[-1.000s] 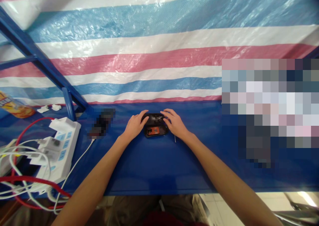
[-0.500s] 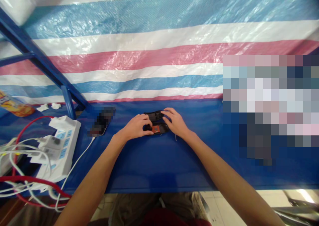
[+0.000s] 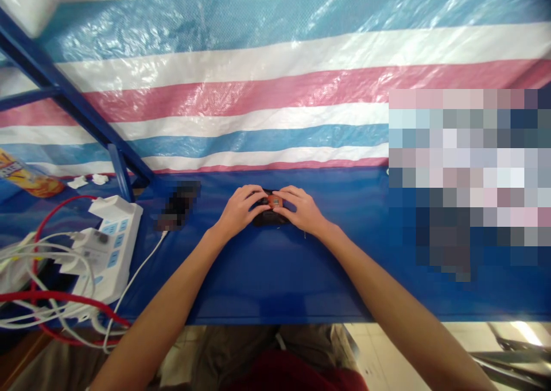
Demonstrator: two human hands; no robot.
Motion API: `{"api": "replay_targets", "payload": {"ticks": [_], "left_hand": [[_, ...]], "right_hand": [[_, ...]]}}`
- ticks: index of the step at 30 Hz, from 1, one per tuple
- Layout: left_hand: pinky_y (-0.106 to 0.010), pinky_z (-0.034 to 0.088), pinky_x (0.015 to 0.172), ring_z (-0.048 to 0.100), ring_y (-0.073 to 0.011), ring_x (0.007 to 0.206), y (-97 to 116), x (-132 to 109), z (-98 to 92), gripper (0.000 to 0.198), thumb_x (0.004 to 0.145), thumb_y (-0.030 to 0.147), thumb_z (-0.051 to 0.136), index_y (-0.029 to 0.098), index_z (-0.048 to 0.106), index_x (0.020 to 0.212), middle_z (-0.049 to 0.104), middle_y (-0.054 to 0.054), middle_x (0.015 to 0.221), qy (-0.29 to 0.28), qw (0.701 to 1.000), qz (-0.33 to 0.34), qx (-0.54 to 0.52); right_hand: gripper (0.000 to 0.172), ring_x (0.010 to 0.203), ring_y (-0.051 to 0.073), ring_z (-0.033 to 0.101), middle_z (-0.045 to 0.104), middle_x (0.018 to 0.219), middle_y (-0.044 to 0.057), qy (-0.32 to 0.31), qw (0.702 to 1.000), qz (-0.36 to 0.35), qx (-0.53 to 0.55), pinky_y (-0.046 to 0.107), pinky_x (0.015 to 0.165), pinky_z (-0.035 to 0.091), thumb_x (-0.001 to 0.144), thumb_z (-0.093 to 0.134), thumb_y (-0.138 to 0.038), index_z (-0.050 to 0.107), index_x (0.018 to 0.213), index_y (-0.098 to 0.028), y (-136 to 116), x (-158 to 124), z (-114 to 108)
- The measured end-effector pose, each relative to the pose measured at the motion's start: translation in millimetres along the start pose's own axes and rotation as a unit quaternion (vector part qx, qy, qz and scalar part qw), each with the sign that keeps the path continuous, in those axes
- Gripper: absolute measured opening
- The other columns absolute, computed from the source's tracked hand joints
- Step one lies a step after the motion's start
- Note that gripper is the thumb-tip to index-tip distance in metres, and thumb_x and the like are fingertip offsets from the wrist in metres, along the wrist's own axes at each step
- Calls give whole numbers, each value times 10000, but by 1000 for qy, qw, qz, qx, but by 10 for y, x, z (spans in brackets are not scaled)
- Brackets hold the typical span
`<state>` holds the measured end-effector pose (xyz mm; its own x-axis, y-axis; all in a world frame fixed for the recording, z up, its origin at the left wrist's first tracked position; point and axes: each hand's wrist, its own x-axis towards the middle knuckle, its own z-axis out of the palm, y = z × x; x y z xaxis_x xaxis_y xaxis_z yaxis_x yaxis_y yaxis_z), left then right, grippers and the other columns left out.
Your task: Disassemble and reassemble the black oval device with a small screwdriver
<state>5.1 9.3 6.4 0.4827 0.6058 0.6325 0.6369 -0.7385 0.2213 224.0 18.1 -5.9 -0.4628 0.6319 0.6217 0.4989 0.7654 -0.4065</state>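
Both hands are at work on a dark rounded object [image 3: 270, 219] lying flat on the blue table cover [image 3: 258, 282], near the cover's far edge and roughly centred in view. The left hand [image 3: 239, 213] and right hand [image 3: 301, 210] come in from either side, fingers curved over it and fingertips nearly meeting on top, not spread, so it is cupped between them; exact finger contact is mostly hidden, and a pinch can't be confirmed. An orange piece [image 3: 274, 201] shows between the fingertips, on top of the object; how it is attached can't be told. In hand right now: a two-handed hold on the object, hands close together, with no tool in view. Relative to the object: the far edge of the cover, meeting the striped tarp [image 3: 258, 92], is just beyond it; open blue surface lies toward the person and off to the right until a pixelated blur [image 3: 465, 190] hides things. To the left, near, sits a pixelated dark item [image 3: 177, 205], then a white power strip [image 3: 116, 230] with a white cable [image 3: 138, 270] and a red cable [image 3: 55, 296] well apart. Farther left is a blue metal frame [image 3: 73, 104]. Room is widest on the near side, tightest on the far side.
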Motion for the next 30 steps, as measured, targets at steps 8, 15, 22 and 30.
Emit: {"api": "replay_targets", "payload": {"ticks": [8, 15, 22, 30], "left_hand": [[-334, 484, 945, 607, -194, 1058, 62, -24, 69, 365, 887, 354, 590, 222, 576, 1227, 633, -82, 1158, 37, 991, -48, -118], [-310, 524, 808, 645, -164, 774, 78, -26, 113, 278, 860, 407, 610, 198, 665, 1036, 699, -30, 889, 65, 966, -193, -161], [-312, 526, 834, 653, -180, 891, 114, -2, 88, 485, 799, 422, 683, 211, 570, 1221, 665, -69, 1093, 42, 946, -162, -278], [-325, 515, 848, 651, -170, 830, 96, -24, 112, 413, 836, 452, 633, 235, 622, 1187, 682, -50, 1058, 55, 964, -169, -195]], "right_hand": [[311, 959, 205, 647, 693, 1048, 101, 36, 997, 31, 54, 344, 896, 496, 913, 518, -398, 666, 1083, -183, -34, 18, -32], [301, 500, 93, 573, 644, 637, -15, 5, 970, 147, 191, 222, 592, 474, 929, 470, -426, 654, 894, -190, -147, 47, -26], [357, 409, 76, 470, 559, 537, -37, 12, 899, 249, 360, 195, 419, 383, 861, 535, -509, 612, 848, -161, -151, 56, 17], [428, 649, 130, 592, 656, 809, 23, 68, 963, 148, 213, 276, 677, 515, 806, 654, -405, 597, 1175, -196, -153, 39, 3]]}}
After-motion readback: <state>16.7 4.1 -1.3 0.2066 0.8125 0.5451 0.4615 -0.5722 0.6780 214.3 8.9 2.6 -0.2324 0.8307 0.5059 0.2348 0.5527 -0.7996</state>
